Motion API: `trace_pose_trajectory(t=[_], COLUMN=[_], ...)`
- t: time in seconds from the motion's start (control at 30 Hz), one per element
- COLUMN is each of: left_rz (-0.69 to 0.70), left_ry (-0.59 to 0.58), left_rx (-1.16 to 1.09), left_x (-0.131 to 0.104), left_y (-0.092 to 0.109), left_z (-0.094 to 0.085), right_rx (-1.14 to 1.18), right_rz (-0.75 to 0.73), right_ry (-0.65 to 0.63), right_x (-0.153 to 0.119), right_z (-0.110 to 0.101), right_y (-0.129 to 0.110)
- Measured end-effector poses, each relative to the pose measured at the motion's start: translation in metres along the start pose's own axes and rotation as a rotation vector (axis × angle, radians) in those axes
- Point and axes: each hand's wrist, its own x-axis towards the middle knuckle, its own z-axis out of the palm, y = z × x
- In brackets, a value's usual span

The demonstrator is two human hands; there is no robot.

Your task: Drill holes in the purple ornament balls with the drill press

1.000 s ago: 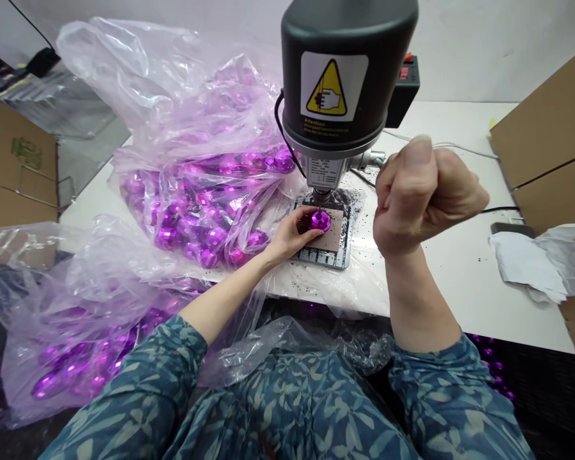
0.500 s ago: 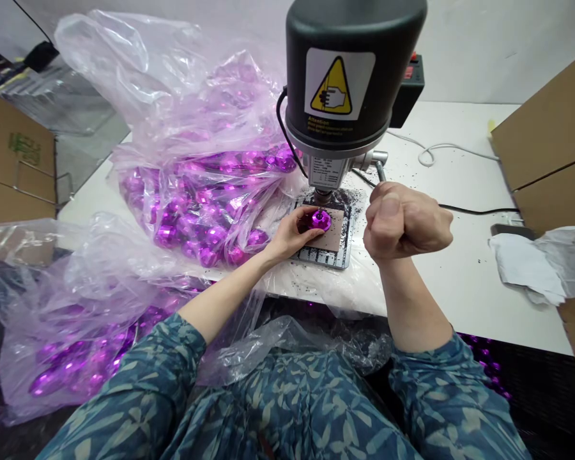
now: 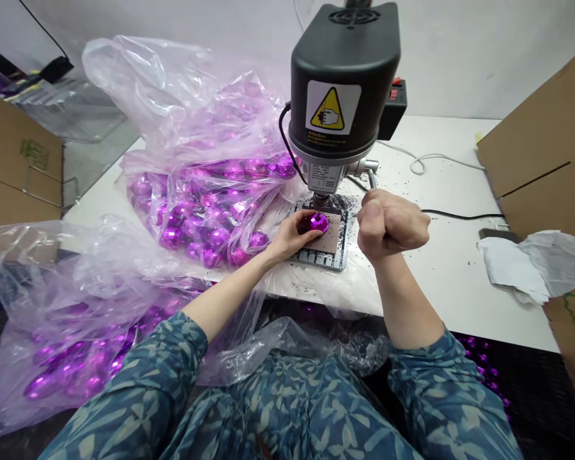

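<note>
We note the left hand (image 3: 288, 239) pinching a purple faceted ball (image 3: 320, 223) between thumb and fingers, the thumb along the near side and the fingers on the far side. The ball lies at the fingertips, to the right of the palm, on a brown board (image 3: 329, 243) over the slotted metal base (image 3: 344, 255). The relation we mark is vertical: the chuck (image 3: 321, 200) of the black drill press (image 3: 347, 64) appears just above and beyond the pinched ball, whose top shows a dark spot. We cannot tell whether a bit touches it, nor make out any long axis; the ball looks round. The right hand (image 3: 393, 223) is closed in a fist at the lower end of the metal lever (image 3: 372, 179), up and to the right of the pinch; the left is the nearer hand to the ball. Dark shavings (image 3: 351, 203) lie beyond and to the right of the pinch. To its left, we see a translucent plastic bag (image 3: 148, 70) with many similar purple balls (image 3: 217, 238), near the left wrist, on the white table (image 3: 445, 281).
</note>
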Motion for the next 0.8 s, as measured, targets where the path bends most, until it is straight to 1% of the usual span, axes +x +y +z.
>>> trace_pose_trajectory(t=[0.1, 0.17, 0.2, 0.27, 0.33, 0.4, 0.43, 0.47, 0.5, 0.6, 0.63, 0.67, 0.7, 0.73, 0.77, 0.8], left_rz=[0.014, 0.026, 0.024, 0.009, -0.002, 0.006, 0.018, 0.035, 0.060, 0.184, 0.234, 0.281, 0.325, 0.360, 0.384, 0.394], left_ry=[-0.007, -0.007, -0.004, 0.017, 0.078, 0.142, 0.133, 0.076, -0.029, -0.437, -0.541, -0.612, -0.643, -0.637, -0.599, -0.527], left_rx=[-0.006, -0.014, -0.022, -0.045, -0.048, -0.013, 0.011, 0.037, 0.068, 0.220, 0.292, 0.359, 0.407, 0.436, 0.455, 0.477], left_x=[0.000, -0.002, -0.003, -0.005, -0.011, -0.022, -0.031, -0.042, -0.055, -0.099, -0.113, -0.124, -0.132, -0.136, -0.137, -0.133], left_y=[0.000, 0.000, 0.001, 0.005, 0.011, 0.021, 0.026, 0.032, 0.037, 0.046, 0.046, 0.045, 0.043, 0.041, 0.038, 0.036], left_z=[0.001, 0.002, 0.002, 0.003, 0.001, -0.002, -0.004, -0.006, -0.007, -0.006, -0.005, -0.003, -0.003, -0.004, -0.007, -0.012], right_rx=[-0.095, -0.126, -0.105, 0.015, 0.131, 0.182, 0.195, 0.211, 0.233, 0.292, 0.297, 0.299, 0.304, 0.310, 0.316, 0.325], right_rz=[0.249, 0.363, 0.433, 0.545, 0.603, 0.613, 0.613, 0.610, 0.603, 0.584, 0.577, 0.574, 0.576, 0.576, 0.576, 0.574], right_ry=[0.051, 0.119, 0.125, 0.138, 0.151, 0.168, 0.175, 0.181, 0.194, 0.220, 0.227, 0.229, 0.229, 0.231, 0.234, 0.235], right_x=[0.023, 0.043, 0.053, 0.068, 0.077, 0.080, 0.081, 0.080, 0.080, 0.077, 0.077, 0.076, 0.076, 0.076, 0.075, 0.075], right_z=[0.008, 0.016, 0.020, 0.026, 0.029, 0.031, 0.031, 0.031, 0.031, 0.031, 0.031, 0.031, 0.031, 0.031, 0.031, 0.031], right_y=[-0.003, -0.001, 0.002, 0.010, 0.017, 0.022, 0.024, 0.024, 0.025, 0.026, 0.026, 0.027, 0.028, 0.029, 0.029, 0.029])
